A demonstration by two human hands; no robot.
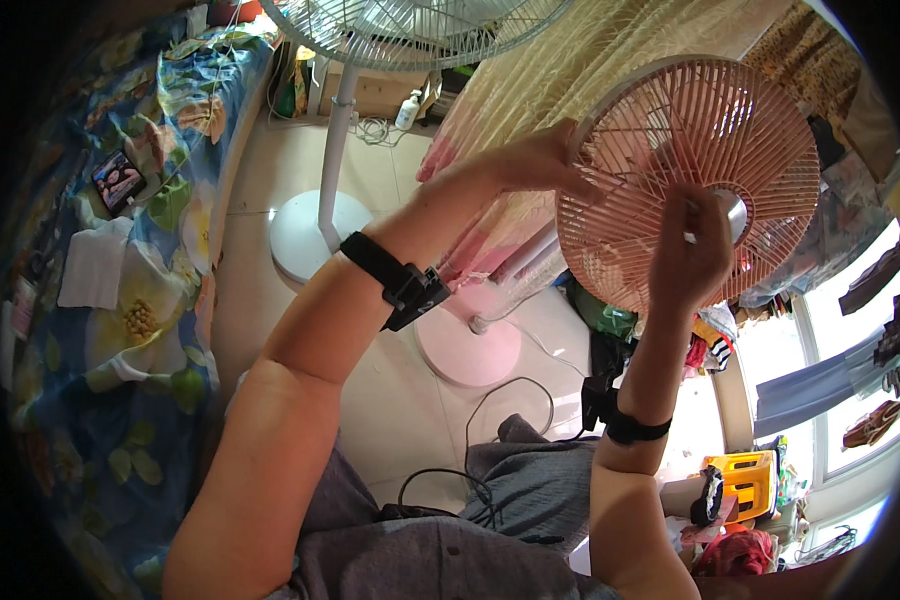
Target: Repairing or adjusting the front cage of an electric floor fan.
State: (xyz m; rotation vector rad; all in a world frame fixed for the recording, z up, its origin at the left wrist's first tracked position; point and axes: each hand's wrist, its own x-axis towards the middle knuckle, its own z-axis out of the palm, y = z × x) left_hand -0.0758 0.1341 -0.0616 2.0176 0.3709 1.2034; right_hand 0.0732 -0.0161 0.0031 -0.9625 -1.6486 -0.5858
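Observation:
A pink standing fan [770, 170] has its round wire grille tilted up toward me at the upper right, with a silvery centre disc [736, 215]. My left hand [555, 160] grips the left rim of that grille. My right hand [695, 235] is closed in front of the grille, beside the centre disc, its fingertips at the wires; a small pale bit shows between the fingers, too small to make out. The fan's round pink base [467, 350] stands on the floor below. Each of my forearms wears a black strap with a device.
A white fan [330, 170] stands behind at left. A flowered bed cover [140, 300] holds a cloth [90, 260] and a picture-covered rectangle [118, 182]. A pale curtain [505, 70] hangs behind. Cables lie on the tiled floor. A yellow crate [745, 485], clutter and hanging clothes fill the right.

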